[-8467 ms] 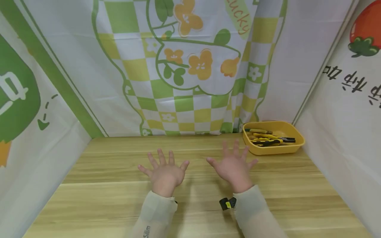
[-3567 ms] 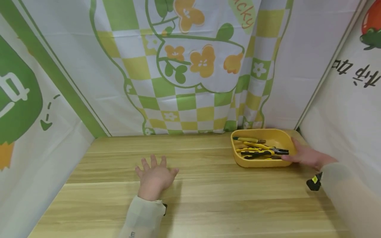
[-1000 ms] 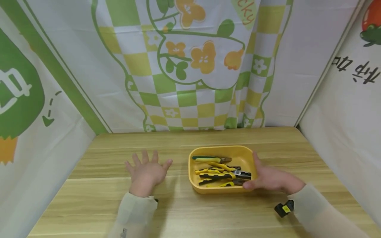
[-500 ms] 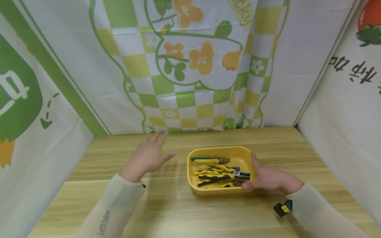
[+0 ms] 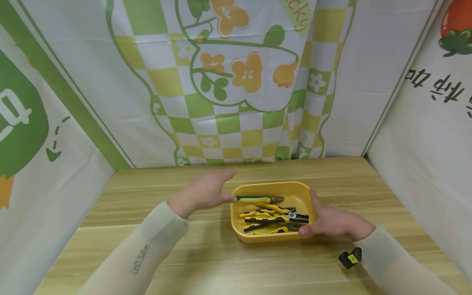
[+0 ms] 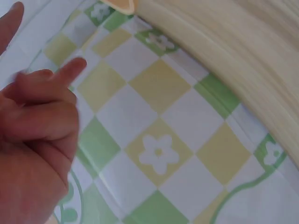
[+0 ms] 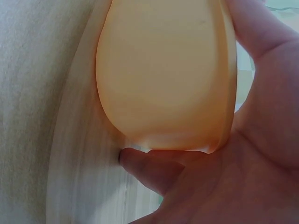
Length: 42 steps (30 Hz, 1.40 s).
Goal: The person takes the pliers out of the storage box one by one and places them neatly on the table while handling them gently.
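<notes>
A yellow plastic bin (image 5: 241, 237) holds several pliers, most with black-and-yellow handles (image 5: 265, 220); a green-and-yellow pair (image 5: 258, 200) lies at the back. My right hand (image 5: 333, 220) grips the bin's right end, thumb along the front side and fingers round the end. In the right wrist view, the bin's smooth outer wall (image 7: 163, 74) sits between thumb and fingers. My left hand (image 5: 204, 191) is at the bin's left rim, thumb tip by the back-left corner, holding nothing. Its fingers (image 6: 42, 126) look partly bent in the left wrist view.
The bin stands on a wooden table (image 5: 206, 266). A checked, flower-printed curtain (image 5: 228, 123) hangs along the back edge, and white printed cloth walls (image 5: 416, 164) close in both sides. A small black device (image 5: 350, 258) is strapped at my right wrist.
Earlier, my right hand brought the bin from the back right corner to the middle. Over the last second my left hand has swung right to the bin's left rim; bin and right hand stay put.
</notes>
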Tool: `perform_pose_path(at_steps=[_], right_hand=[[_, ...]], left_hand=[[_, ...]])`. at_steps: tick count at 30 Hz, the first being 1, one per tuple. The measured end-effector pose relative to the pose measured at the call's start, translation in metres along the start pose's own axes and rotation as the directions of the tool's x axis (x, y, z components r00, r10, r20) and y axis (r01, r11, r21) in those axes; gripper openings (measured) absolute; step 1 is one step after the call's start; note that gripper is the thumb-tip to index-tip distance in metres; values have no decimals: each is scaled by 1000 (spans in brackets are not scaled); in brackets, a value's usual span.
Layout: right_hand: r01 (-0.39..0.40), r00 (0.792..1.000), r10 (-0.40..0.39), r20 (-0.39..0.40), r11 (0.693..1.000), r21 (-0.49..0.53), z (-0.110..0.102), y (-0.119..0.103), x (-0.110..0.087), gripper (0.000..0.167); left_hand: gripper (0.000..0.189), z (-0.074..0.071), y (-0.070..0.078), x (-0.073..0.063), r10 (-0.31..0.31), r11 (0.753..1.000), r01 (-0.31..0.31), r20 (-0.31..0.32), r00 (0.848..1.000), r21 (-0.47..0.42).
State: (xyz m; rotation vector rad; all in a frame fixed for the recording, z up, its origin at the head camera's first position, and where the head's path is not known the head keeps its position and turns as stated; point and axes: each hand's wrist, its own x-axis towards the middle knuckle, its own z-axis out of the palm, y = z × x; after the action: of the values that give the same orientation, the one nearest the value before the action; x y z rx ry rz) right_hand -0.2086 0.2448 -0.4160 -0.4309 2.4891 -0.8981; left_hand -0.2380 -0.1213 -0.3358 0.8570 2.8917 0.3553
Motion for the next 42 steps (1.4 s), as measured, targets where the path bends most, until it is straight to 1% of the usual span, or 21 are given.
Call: perform_pose_path(at_steps=[3, 6, 12, 16, 19, 22, 25, 30, 34, 38, 42], right_hand=[[1, 1000, -1, -2, 1000, -3, 1, 0, 1, 137], [-3, 1000, 3, -3, 1000, -5, 1, 1, 1, 137], [-7, 1000, 7, -3, 1000, 3, 2, 0, 1, 137], [-6, 1000, 6, -1, 1000, 5, 2, -1, 1, 138], [-11, 1000, 11, -1, 1000, -3, 2, -1, 0, 138], [-12, 1000, 12, 0, 1000, -14, 2, -1, -1, 139], [-1, 1000, 1, 2, 1000, -22, 1, -1, -1, 138], [19, 1000, -19, 1, 999, -26, -1, 0, -1, 136], [35, 999, -34, 3, 999, -13, -1, 1, -1, 136], [29, 1000, -29, 2, 1000, 11, -1, 1, -1, 136], [14, 1000, -14, 2, 1000, 21, -1, 0, 0, 136]], left_hand=[[82, 5, 6, 5, 36, 999, -36, 20, 999, -24], [80, 11, 9, 9, 62, 998, -61, 54, 997, -23], [87, 22, 15, 13, 78, 996, -71, 141, 987, -58], [86, 29, 21, 18, 78, 996, -70, 194, 978, -47], [87, 35, 25, 22, 88, 996, -81, 222, 971, -39], [89, 38, 28, 25, 97, 995, -94, 226, 969, -22], [85, 40, 30, 28, 91, 995, -95, 226, 970, 7], [78, 43, 33, 33, 54, 998, -59, 247, 967, 12], [75, 44, 32, 35, 43, 999, -49, 234, 971, 20], [60, 46, 30, 38, 46, 997, -60, 214, 976, 56], [33, 48, 28, 41, 66, 991, -87, 183, 981, 106]])
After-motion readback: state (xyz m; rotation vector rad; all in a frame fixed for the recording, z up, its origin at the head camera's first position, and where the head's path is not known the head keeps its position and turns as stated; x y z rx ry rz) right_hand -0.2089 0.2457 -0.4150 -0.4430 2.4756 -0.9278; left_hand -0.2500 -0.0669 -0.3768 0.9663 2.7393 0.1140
